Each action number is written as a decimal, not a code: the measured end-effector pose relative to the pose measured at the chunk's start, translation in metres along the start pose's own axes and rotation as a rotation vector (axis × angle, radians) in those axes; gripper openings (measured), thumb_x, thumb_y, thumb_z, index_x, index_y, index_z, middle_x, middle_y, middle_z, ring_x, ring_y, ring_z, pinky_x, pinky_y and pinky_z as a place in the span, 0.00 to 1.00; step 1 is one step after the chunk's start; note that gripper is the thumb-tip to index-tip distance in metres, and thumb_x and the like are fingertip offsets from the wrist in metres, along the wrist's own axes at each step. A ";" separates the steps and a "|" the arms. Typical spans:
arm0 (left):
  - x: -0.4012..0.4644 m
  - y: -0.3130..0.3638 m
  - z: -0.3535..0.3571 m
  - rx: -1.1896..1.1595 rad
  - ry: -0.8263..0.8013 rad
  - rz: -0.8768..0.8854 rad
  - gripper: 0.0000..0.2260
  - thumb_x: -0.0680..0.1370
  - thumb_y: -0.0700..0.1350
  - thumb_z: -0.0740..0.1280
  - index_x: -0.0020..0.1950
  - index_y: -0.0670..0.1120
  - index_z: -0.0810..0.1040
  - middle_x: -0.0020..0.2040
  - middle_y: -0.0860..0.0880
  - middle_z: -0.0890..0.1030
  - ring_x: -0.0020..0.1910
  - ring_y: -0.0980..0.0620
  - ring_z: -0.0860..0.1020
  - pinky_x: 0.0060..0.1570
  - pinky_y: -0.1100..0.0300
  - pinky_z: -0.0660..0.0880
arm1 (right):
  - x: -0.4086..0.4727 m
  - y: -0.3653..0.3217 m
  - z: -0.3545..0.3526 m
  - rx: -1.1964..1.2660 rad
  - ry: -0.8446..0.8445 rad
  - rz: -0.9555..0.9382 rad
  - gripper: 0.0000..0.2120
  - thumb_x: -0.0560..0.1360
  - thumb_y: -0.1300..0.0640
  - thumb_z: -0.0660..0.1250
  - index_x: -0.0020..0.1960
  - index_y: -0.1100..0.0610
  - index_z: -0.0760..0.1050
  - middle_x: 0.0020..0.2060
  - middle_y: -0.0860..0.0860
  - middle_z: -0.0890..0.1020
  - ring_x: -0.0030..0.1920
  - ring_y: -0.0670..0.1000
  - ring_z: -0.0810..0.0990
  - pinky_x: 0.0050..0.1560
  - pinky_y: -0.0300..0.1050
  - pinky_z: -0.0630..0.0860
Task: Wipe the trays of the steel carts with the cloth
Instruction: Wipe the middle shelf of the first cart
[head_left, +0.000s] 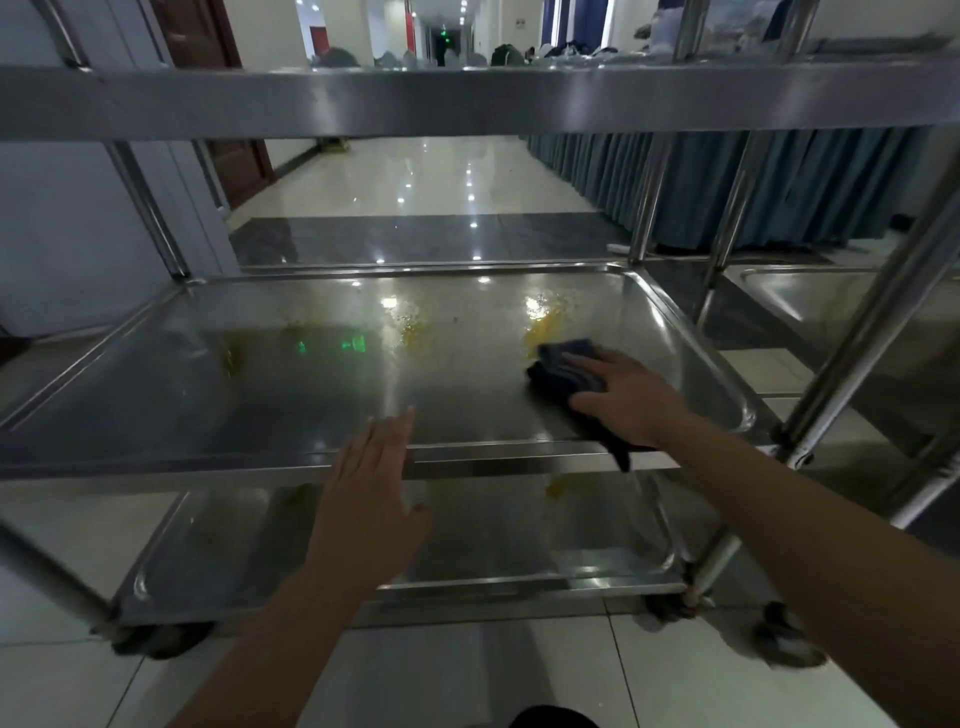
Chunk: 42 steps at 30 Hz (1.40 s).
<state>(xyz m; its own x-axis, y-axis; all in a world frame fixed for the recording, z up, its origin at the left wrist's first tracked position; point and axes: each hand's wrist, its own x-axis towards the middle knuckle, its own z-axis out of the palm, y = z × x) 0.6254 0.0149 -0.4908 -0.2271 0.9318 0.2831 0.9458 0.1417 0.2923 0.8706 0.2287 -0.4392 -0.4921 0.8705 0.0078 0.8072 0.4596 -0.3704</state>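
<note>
Middle tray (311, 384) of the steel cart (467, 98): my right hand (631, 397) lies flat on the dark cloth (563, 366), fingers straight and pressing it down, near the tray's right edge and a little in from its near edge. One tail of the cloth hangs over the near rim at the right.

My left hand (371, 499): open, fingers straight and close together, holding nothing; its grip is slack. It hovers at the near rim of the middle tray, about midway along; whether the fingertips touch the rim, I cannot tell.

Yellow stains (543, 325): one patch just beyond the cloth toward the far right corner, smaller specks toward the middle of the far edge, a fainter smear nearer the left. The tray shines wet and mirrors ceiling lights and a green sign.

Bottom tray (249, 551): under the middle one, with a yellow spot (561, 487) near its right side, showing just below the middle tray's near rim.

Top tray: seen edge-on as a broad steel band across the upper view.

Second cart (800, 296): stands just beside the right edge of mine, its own tray partly in view.

Floor (519, 670): pale glossy tiles; cart wheels (156, 639) rest on it at the near left and near right corners.

Beyond: a long corridor, a brown door (202, 41) on the left, blue pleated cloth (613, 171) on the right
</note>
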 end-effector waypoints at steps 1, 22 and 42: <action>-0.001 -0.005 -0.002 0.047 0.042 -0.026 0.41 0.68 0.51 0.69 0.80 0.45 0.60 0.76 0.41 0.66 0.77 0.39 0.61 0.75 0.42 0.58 | -0.005 0.019 -0.007 0.004 0.030 0.082 0.31 0.77 0.43 0.66 0.78 0.38 0.60 0.80 0.48 0.57 0.76 0.56 0.62 0.73 0.52 0.62; -0.010 -0.119 -0.009 0.323 0.263 -0.284 0.32 0.66 0.43 0.81 0.67 0.35 0.75 0.64 0.34 0.77 0.64 0.33 0.74 0.66 0.39 0.65 | 0.008 -0.082 0.038 -0.226 0.125 0.395 0.42 0.79 0.34 0.47 0.81 0.63 0.47 0.80 0.63 0.47 0.79 0.64 0.46 0.75 0.65 0.54; -0.013 -0.100 -0.023 0.242 0.208 -0.354 0.30 0.78 0.50 0.68 0.75 0.38 0.66 0.75 0.39 0.69 0.74 0.37 0.64 0.75 0.42 0.54 | -0.014 -0.169 0.067 -0.124 -0.102 -0.303 0.31 0.80 0.37 0.56 0.80 0.38 0.51 0.81 0.44 0.50 0.80 0.48 0.46 0.77 0.57 0.53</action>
<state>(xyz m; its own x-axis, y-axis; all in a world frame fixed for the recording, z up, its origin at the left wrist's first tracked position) 0.5281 -0.0189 -0.5028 -0.5631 0.7292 0.3887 0.8234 0.5350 0.1892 0.7194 0.1267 -0.4391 -0.7408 0.6717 0.0049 0.6496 0.7181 -0.2496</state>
